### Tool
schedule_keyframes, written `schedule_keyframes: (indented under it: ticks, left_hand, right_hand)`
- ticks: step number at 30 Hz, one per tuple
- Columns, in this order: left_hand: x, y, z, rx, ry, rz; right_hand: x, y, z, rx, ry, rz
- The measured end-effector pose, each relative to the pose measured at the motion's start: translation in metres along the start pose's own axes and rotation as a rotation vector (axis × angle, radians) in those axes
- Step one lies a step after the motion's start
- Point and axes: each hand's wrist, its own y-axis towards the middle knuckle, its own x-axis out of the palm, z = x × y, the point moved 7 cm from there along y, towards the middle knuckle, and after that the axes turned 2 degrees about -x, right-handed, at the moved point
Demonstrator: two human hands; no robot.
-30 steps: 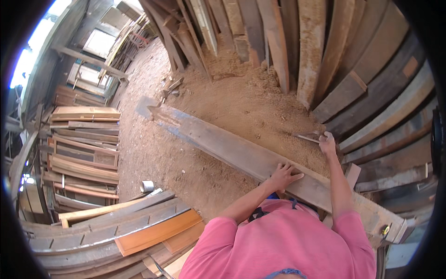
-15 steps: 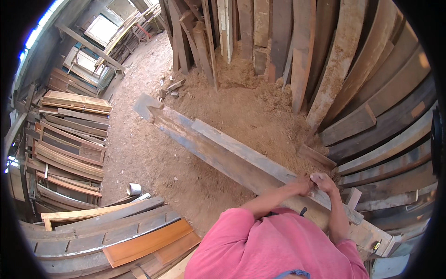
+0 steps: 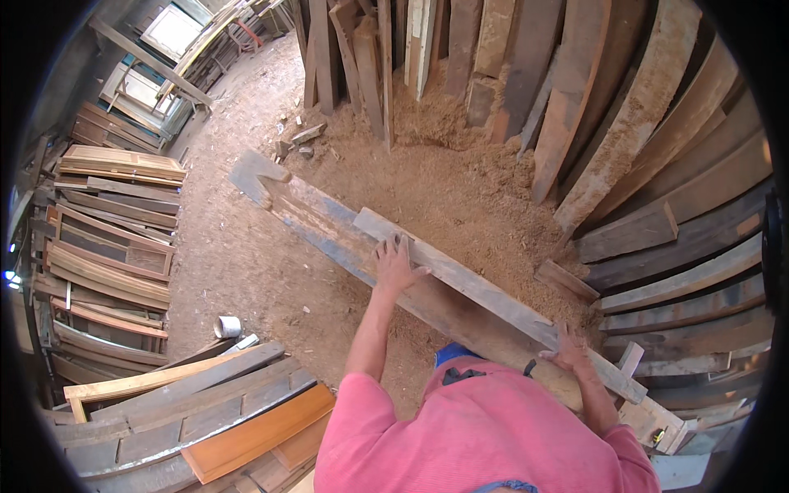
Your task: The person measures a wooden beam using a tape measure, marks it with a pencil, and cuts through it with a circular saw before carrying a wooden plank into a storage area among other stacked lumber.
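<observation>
A long, narrow grey wooden plank point(image 3: 485, 283) lies along a wide, worn beam point(image 3: 316, 234) that runs diagonally from upper left to lower right in front of me. My left hand point(image 3: 396, 267) rests on the plank toward its far left end, with fingers spread and the thumb stretched out to the right. Farther down, near the right end, my right hand point(image 3: 570, 352) lies against the plank's near edge. Its fingers reach onto the wood while the thumb points left, apart from them. No tool shows in either hand.
Sawdust point(image 3: 460, 181) covers the ground beyond the beam. Many upright boards point(image 3: 526, 66) lean along the back and right. Stacked frames and panels point(image 3: 115, 255) fill the left side. A white bucket point(image 3: 228, 327) stands near an orange-brown panel point(image 3: 259, 431). A tape measure point(image 3: 658, 435) sits at the lower right.
My hands were close together over the plank's right part. The left has moved far up and left along it; the right has shifted slightly down and opened out. My view has shifted slightly.
</observation>
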Motion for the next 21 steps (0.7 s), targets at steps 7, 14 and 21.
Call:
schedule_keyframes:
  ticks: [7,14,21]
  left_hand:
    - [-0.011,0.023,-0.031,0.144,-0.014,-0.16]
    - [-0.005,0.044,-0.019,0.197,-0.015,-0.334]
    - [0.03,0.008,-0.002,0.311,-0.077,-0.238]
  right_hand:
    - [0.015,0.012,0.01,0.094,-0.122,0.124]
    - [0.012,0.009,0.01,0.231,-0.071,0.081]
    - [0.004,0.01,-0.005,0.225,-0.149,0.128]
